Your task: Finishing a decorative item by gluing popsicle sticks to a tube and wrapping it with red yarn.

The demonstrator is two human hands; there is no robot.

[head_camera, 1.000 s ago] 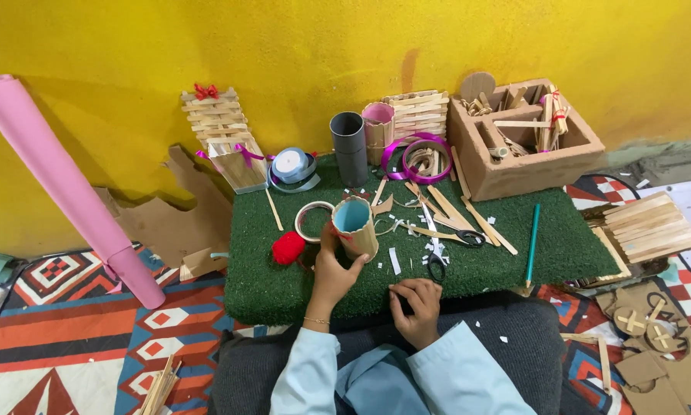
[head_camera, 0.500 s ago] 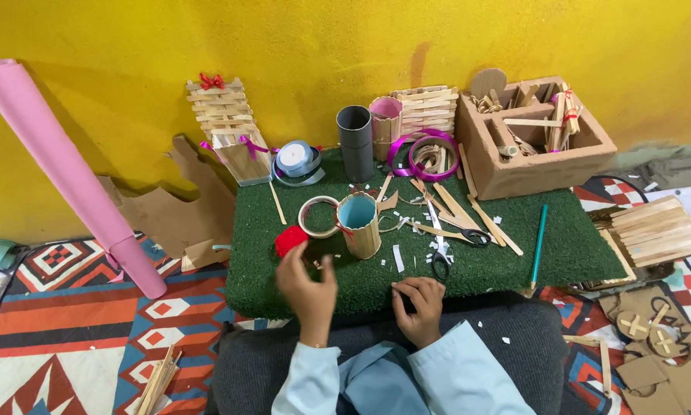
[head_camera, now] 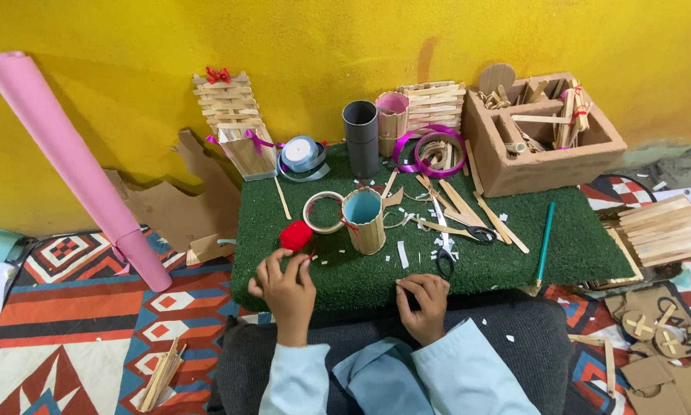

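A yellow painted wall [head_camera: 299, 38] fills the whole upper part of the view from nine o'clock round to three, evenly lit with soft shadows behind whatever leans on it, and darkened by a few smudges. Below it, at seven o'clock and again at four, lies a patterned rug [head_camera: 69, 323] in red, orange, white and dark blue (diamonds and triangles, mostly). At the centre a low board covered in green artificial turf [head_camera: 576, 238] serves as the work surface, and at three o'clock there may be bare grey floor [head_camera: 683, 165], though that edge is hard to read.
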